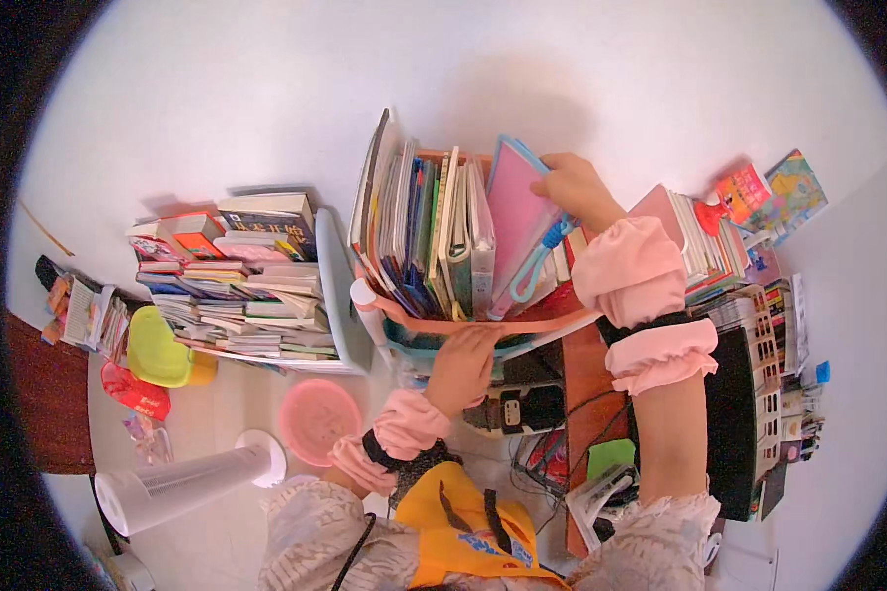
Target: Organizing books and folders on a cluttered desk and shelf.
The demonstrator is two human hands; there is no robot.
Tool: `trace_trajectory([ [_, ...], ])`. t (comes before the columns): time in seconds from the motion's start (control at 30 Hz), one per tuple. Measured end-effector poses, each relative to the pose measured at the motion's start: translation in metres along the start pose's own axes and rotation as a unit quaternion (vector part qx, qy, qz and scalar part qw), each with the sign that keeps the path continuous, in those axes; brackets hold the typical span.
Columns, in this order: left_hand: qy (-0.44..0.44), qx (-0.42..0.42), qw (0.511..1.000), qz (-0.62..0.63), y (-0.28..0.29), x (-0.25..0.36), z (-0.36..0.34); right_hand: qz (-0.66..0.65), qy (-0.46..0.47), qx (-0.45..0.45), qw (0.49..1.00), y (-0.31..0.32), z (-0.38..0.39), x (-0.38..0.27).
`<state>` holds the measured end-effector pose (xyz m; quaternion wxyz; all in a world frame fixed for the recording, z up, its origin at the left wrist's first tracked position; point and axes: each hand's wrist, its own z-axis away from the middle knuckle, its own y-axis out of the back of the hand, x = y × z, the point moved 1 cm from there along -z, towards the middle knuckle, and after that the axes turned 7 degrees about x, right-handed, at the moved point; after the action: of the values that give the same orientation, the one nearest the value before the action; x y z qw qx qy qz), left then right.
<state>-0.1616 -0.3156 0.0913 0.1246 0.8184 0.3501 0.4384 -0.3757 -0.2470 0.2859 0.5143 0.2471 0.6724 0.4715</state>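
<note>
An orange-rimmed book rack (419, 320) holds upright books and folders (439, 212) packed on its left side. My right hand (577, 185) is closed on the upper right edge of a pink zip pouch (517, 202) with light blue trim. The pouch leans among the books, and a blue strap (532, 276) hangs down its front. Against the rack's front, just below the rim, is my left hand (460, 369) with its fingers curled. What those fingers hold, if anything, is hidden. Pink ruffled cuffs cover both of my wrists.
Left of the rack stands a bin of stacked books (246, 286). A pink basin (320, 422), a white tower fan (187, 483) and a yellow-green tub (158, 347) are on the floor. More books (705, 241) and a black monitor (729, 424) are at the right.
</note>
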Motion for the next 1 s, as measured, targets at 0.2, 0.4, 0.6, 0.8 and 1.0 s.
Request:
trace_trajectory([
  [0.2, 0.005, 0.0, 1.0, 0.001, -0.001, -0.001, 0.002, -0.103, 0.026, 0.079, 0.991, 0.0, 0.025, 0.013],
  [0.4, 0.033, 0.014, 0.999, -0.041, -0.004, -0.002, -0.007, -0.108, -0.062, 0.03, 0.992, 0.001, 0.034, -0.004],
  [0.6, 0.079, 0.059, 0.995, 0.022, -0.003, 0.007, -0.017, -0.031, 0.032, 0.105, 0.993, -0.014, 0.03, 0.0],
  [0.8, 0.049, 0.055, 0.997, -0.011, -0.008, 0.004, -0.012, -0.003, 0.083, 0.2, 0.976, 0.006, 0.055, -0.021],
  [1.0, 0.036, 0.027, 0.995, -0.084, -0.026, 0.0, -0.006, 0.002, 0.048, 0.215, 0.975, -0.026, 0.069, -0.023],
])
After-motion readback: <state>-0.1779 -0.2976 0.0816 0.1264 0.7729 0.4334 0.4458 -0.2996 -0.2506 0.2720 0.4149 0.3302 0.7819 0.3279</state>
